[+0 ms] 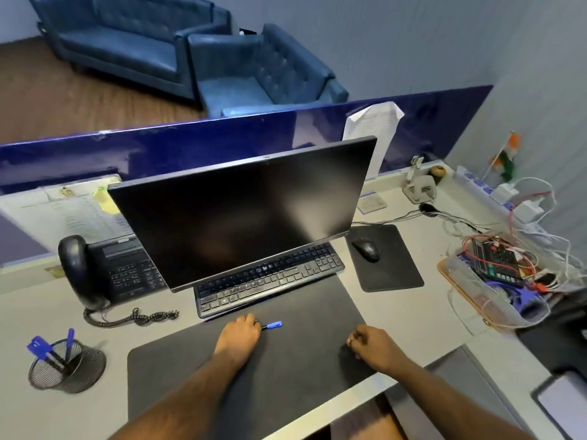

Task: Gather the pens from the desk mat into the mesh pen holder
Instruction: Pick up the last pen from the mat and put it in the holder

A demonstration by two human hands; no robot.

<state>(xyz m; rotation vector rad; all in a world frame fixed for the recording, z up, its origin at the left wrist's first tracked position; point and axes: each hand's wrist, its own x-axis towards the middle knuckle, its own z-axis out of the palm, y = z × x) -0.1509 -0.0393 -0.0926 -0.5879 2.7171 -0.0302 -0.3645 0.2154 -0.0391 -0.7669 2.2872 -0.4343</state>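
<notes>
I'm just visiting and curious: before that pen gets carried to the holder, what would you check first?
1. Left hand closed on the blue-capped pen: ok, though the fingers hide the grip.
2. Mesh pen holder upright: ok.
3. Room in the holder beside the pens already there: ok.
4. Path over the desk mat toward the holder unobstructed: ok.
5. Right hand holding anything: cannot tell.
6. Other pens left on the mat: none seen.
</notes>
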